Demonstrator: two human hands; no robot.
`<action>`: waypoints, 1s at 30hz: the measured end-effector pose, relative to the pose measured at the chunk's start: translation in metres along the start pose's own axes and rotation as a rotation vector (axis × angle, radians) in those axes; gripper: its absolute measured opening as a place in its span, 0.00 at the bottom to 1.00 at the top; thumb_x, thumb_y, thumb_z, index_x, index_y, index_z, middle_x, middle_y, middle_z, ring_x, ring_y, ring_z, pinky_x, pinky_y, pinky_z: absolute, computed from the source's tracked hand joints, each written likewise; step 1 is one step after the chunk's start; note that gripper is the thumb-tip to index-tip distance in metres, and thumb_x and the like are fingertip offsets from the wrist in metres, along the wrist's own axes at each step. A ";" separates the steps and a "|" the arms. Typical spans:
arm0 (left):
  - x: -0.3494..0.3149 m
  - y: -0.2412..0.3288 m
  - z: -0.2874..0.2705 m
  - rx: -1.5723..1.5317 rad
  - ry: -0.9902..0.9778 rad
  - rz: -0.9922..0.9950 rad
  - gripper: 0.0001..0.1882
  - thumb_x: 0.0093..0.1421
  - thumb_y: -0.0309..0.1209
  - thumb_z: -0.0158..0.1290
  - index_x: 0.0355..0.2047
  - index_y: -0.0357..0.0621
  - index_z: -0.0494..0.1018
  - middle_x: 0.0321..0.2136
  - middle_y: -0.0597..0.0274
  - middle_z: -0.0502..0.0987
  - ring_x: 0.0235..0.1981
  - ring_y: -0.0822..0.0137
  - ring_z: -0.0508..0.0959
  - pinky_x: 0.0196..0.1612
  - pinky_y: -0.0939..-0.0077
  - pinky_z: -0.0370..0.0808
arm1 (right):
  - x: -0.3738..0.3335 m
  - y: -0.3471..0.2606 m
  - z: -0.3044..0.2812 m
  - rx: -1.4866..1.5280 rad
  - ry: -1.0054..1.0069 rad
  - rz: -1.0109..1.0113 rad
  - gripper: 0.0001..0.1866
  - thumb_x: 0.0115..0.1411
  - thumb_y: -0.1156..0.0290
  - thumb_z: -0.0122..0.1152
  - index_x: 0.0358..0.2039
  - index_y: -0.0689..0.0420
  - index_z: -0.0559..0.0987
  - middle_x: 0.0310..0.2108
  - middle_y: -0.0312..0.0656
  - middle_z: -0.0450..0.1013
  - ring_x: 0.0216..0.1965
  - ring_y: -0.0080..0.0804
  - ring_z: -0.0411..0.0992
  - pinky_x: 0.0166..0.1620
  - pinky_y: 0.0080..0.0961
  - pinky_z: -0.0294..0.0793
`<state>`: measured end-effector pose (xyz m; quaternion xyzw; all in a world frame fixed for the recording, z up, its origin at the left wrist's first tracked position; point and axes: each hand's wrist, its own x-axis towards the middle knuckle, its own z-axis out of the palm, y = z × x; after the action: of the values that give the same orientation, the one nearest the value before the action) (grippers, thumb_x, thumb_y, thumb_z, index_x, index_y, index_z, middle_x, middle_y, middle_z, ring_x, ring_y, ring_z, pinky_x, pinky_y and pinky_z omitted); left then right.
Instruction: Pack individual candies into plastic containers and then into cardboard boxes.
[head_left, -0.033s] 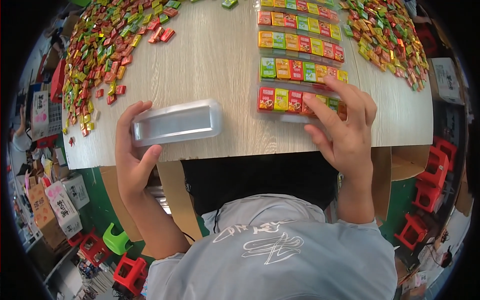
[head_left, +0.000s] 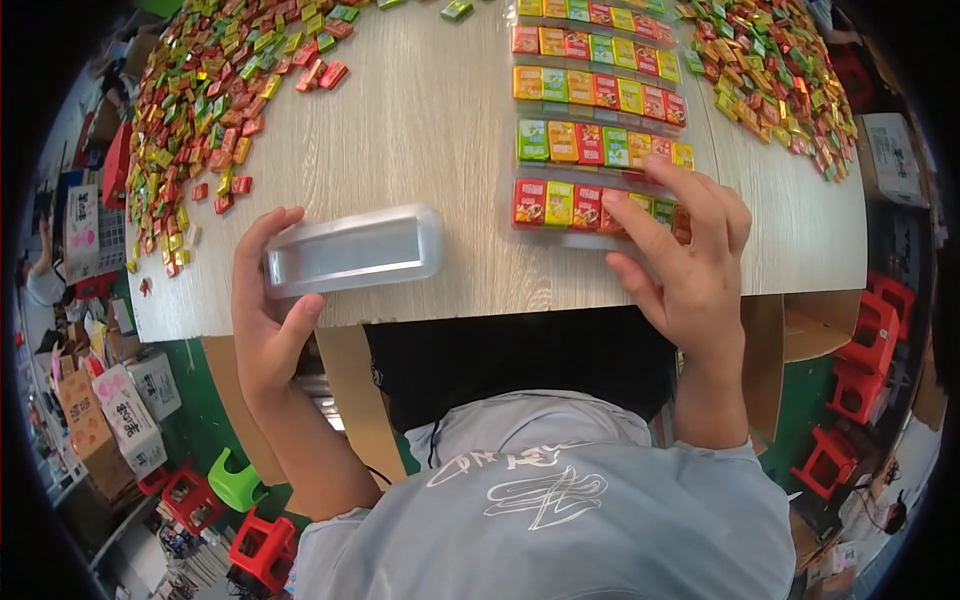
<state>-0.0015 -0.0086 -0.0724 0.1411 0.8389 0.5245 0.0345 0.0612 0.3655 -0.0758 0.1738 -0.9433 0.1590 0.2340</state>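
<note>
My left hand (head_left: 270, 320) grips the left end of an empty clear plastic box (head_left: 430, 245), its fingers behind the corner and its thumb in front. The box rests near the table's front edge. To the right, my right hand (head_left: 695, 250) hovers with fingers apart over the nearest filled clear box (head_left: 570, 240). Its index fingertip appears to touch the small wrapped candies (head_left: 558, 205) lined up inside, which are red, yellow and green. The thumb lies just in front of that box. My right fingers hide its right part.
Further filled boxes (head_left: 592, 92) stand in a column behind the nearest one. Heaps of loose wrapped candies lie at the far left (head_left: 215, 110) and far right (head_left: 775, 75) of the wooden table (head_left: 420, 120). Red stools (head_left: 265, 550) and cartons (head_left: 125, 415) stand on the floor around.
</note>
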 end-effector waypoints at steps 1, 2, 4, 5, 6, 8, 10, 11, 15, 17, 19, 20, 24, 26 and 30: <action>0.002 0.003 0.000 0.027 0.011 0.005 0.43 0.54 0.47 0.62 0.64 0.33 0.63 0.59 0.51 0.69 0.63 0.57 0.66 0.66 0.63 0.60 | 0.002 0.000 -0.003 0.015 -0.014 0.025 0.25 0.49 0.65 0.73 0.51 0.45 0.83 0.59 0.39 0.70 0.57 0.39 0.67 0.58 0.40 0.63; -0.003 0.004 -0.001 0.045 0.006 0.020 0.43 0.54 0.47 0.62 0.64 0.33 0.63 0.59 0.51 0.69 0.63 0.57 0.66 0.66 0.63 0.60 | 0.000 0.000 -0.001 0.019 0.008 0.033 0.25 0.49 0.65 0.73 0.51 0.45 0.83 0.59 0.39 0.70 0.57 0.39 0.67 0.58 0.40 0.63; 0.001 0.009 -0.001 0.074 0.013 -0.017 0.43 0.55 0.50 0.61 0.62 0.32 0.64 0.58 0.51 0.69 0.63 0.57 0.66 0.65 0.63 0.60 | 0.006 0.005 -0.012 0.058 -0.032 -0.001 0.24 0.50 0.67 0.73 0.50 0.48 0.83 0.58 0.44 0.71 0.56 0.44 0.67 0.56 0.39 0.66; 0.003 0.004 0.000 0.085 0.006 -0.017 0.42 0.55 0.50 0.61 0.61 0.32 0.65 0.58 0.51 0.70 0.62 0.57 0.66 0.65 0.63 0.61 | 0.006 0.006 -0.010 0.063 -0.026 -0.003 0.26 0.47 0.67 0.74 0.50 0.47 0.83 0.57 0.43 0.71 0.55 0.43 0.68 0.55 0.41 0.66; 0.003 0.001 0.001 0.088 -0.006 -0.009 0.42 0.55 0.51 0.61 0.60 0.32 0.65 0.57 0.51 0.70 0.62 0.57 0.67 0.65 0.63 0.61 | 0.006 0.006 -0.011 0.073 -0.008 0.007 0.27 0.46 0.67 0.75 0.50 0.46 0.83 0.57 0.42 0.71 0.54 0.41 0.69 0.56 0.42 0.65; -0.005 0.005 -0.001 0.080 0.016 -0.059 0.41 0.54 0.50 0.61 0.60 0.32 0.65 0.56 0.51 0.70 0.60 0.57 0.68 0.65 0.63 0.61 | 0.002 0.006 -0.006 0.099 0.025 -0.017 0.26 0.48 0.64 0.74 0.51 0.44 0.81 0.58 0.41 0.70 0.54 0.38 0.70 0.56 0.40 0.64; -0.008 0.003 0.005 0.073 0.038 -0.063 0.40 0.53 0.48 0.63 0.59 0.32 0.66 0.55 0.52 0.70 0.59 0.58 0.68 0.65 0.63 0.61 | -0.004 0.008 -0.007 0.083 0.052 -0.023 0.23 0.53 0.60 0.71 0.51 0.44 0.81 0.58 0.39 0.70 0.55 0.35 0.69 0.56 0.39 0.64; -0.013 -0.009 0.001 0.166 0.029 0.013 0.38 0.58 0.46 0.60 0.61 0.32 0.64 0.57 0.51 0.69 0.60 0.57 0.68 0.64 0.64 0.62 | -0.008 0.009 -0.006 0.118 0.048 -0.016 0.24 0.54 0.60 0.71 0.52 0.44 0.80 0.58 0.39 0.70 0.56 0.34 0.68 0.57 0.39 0.64; -0.022 -0.052 -0.002 0.559 0.222 0.311 0.28 0.67 0.44 0.58 0.57 0.34 0.69 0.46 0.50 0.73 0.39 0.58 0.75 0.40 0.65 0.74 | -0.012 0.004 -0.010 0.117 0.088 -0.028 0.25 0.56 0.60 0.70 0.55 0.46 0.78 0.59 0.39 0.69 0.56 0.33 0.67 0.59 0.36 0.63; -0.024 -0.065 -0.002 0.471 0.368 0.063 0.37 0.66 0.48 0.58 0.64 0.36 0.60 0.52 0.52 0.69 0.42 0.61 0.73 0.41 0.67 0.73 | -0.013 0.002 -0.012 0.179 0.078 -0.021 0.25 0.58 0.60 0.69 0.56 0.47 0.77 0.59 0.39 0.68 0.56 0.33 0.68 0.60 0.37 0.62; -0.020 -0.061 0.003 0.455 0.400 0.073 0.38 0.66 0.49 0.57 0.65 0.34 0.59 0.51 0.51 0.69 0.41 0.60 0.73 0.41 0.67 0.72 | -0.014 0.002 -0.011 0.176 0.097 -0.010 0.25 0.58 0.60 0.69 0.56 0.47 0.77 0.59 0.39 0.68 0.55 0.35 0.68 0.60 0.38 0.63; -0.019 -0.055 0.005 0.447 0.435 0.062 0.39 0.67 0.49 0.57 0.65 0.33 0.58 0.51 0.50 0.69 0.41 0.60 0.73 0.42 0.67 0.72 | -0.013 0.002 -0.011 0.192 0.103 -0.003 0.25 0.58 0.60 0.69 0.56 0.47 0.76 0.58 0.39 0.68 0.55 0.36 0.67 0.60 0.38 0.63; -0.025 -0.047 0.018 0.426 0.436 0.101 0.39 0.67 0.50 0.56 0.66 0.32 0.57 0.52 0.50 0.67 0.39 0.61 0.72 0.41 0.67 0.72 | -0.011 0.007 -0.013 0.259 0.149 0.004 0.23 0.58 0.62 0.69 0.54 0.48 0.77 0.57 0.39 0.68 0.52 0.38 0.68 0.58 0.39 0.64; -0.034 -0.043 0.026 0.369 0.483 0.083 0.40 0.67 0.48 0.55 0.66 0.31 0.54 0.51 0.51 0.66 0.37 0.60 0.70 0.40 0.66 0.71 | -0.010 0.008 -0.011 0.285 0.182 -0.008 0.21 0.57 0.64 0.70 0.51 0.49 0.78 0.55 0.40 0.69 0.51 0.40 0.68 0.56 0.40 0.66; -0.048 -0.042 0.046 0.439 0.430 0.233 0.40 0.66 0.46 0.55 0.66 0.32 0.53 0.49 0.50 0.66 0.37 0.60 0.69 0.40 0.65 0.71 | -0.009 0.007 -0.012 0.281 0.186 0.004 0.19 0.57 0.65 0.69 0.49 0.52 0.77 0.54 0.41 0.69 0.54 0.40 0.68 0.58 0.39 0.64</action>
<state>0.0454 0.0008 -0.1347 0.1259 0.8982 0.3495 -0.2350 0.0705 0.3789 -0.0722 0.1872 -0.8864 0.3052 0.2935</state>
